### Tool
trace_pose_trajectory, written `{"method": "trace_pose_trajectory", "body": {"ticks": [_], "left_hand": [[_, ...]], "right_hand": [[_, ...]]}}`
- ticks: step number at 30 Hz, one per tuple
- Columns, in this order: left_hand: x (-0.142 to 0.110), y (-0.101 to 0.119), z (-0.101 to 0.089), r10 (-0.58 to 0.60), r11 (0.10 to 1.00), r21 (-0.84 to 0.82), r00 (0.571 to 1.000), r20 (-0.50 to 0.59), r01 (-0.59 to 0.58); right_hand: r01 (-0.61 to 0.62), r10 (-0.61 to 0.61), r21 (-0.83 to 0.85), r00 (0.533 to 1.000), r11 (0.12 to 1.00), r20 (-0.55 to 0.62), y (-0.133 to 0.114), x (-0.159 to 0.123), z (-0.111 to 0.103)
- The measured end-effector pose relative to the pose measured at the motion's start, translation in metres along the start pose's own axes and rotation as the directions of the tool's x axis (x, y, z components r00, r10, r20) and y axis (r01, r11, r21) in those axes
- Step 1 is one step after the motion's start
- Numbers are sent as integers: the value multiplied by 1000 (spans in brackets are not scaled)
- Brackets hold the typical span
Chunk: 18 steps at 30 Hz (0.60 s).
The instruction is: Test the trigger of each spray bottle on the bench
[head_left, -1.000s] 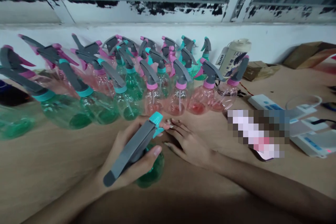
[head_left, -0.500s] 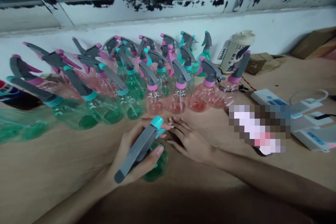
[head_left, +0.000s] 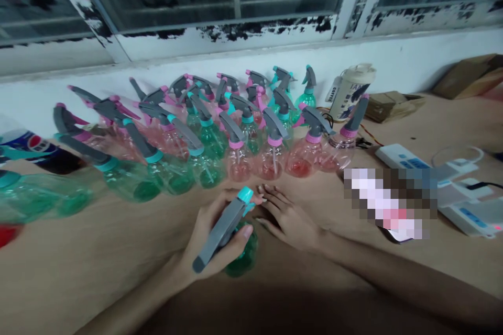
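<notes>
My left hand [head_left: 214, 233] is wrapped round the neck of a green spray bottle [head_left: 245, 256] with a grey head and turquoise nozzle. The bottle stands upright on the table near me, its neck hidden behind my fingers. Flat on the tabletop, just right of the nozzle, lies my right hand [head_left: 293, 220], fingers stretched out and holding nothing. Past both hands stand several rows of spray bottles, among them a pink one [head_left: 271, 162] and a green one [head_left: 208, 170], all with grey trigger heads.
At the left are a Pepsi bottle [head_left: 43, 152] and a red object [head_left: 8, 233]. A blurred-out phone [head_left: 396, 233], white power strips [head_left: 396, 157], a coffee cup [head_left: 351, 91] and brown cardboard [head_left: 393, 104] are at the right. The white wall [head_left: 412, 57] is behind.
The view has swung left, bringing the Pepsi bottle and the red object into sight. My left hand keeps its grip on the spray bottle; my right hand stays flat beside it.
</notes>
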State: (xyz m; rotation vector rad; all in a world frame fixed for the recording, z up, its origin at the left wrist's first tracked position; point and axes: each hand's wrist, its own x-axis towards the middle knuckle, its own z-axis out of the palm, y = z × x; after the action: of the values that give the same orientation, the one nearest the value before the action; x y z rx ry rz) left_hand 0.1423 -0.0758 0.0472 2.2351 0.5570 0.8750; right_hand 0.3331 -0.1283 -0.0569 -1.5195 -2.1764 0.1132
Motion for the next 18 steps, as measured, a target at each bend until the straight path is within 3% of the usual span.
{"method": "trace_pose_trajectory", "body": {"ticks": [7, 14, 18], "left_hand": [[-4, 2, 0, -9, 999, -46, 1000, 11, 10], [1, -1, 1, 60, 997, -48, 998, -17, -61], [4, -2, -2, -6, 1000, -13, 1000, -14, 6]], "right_hand": [[22, -23, -30, 1000, 999, -21, 0, -2, 2], [36, -36, -49, 999, 998, -8, 1, -3, 2], [26, -26, -50, 1000, 998, -5, 1, -4, 3]]}}
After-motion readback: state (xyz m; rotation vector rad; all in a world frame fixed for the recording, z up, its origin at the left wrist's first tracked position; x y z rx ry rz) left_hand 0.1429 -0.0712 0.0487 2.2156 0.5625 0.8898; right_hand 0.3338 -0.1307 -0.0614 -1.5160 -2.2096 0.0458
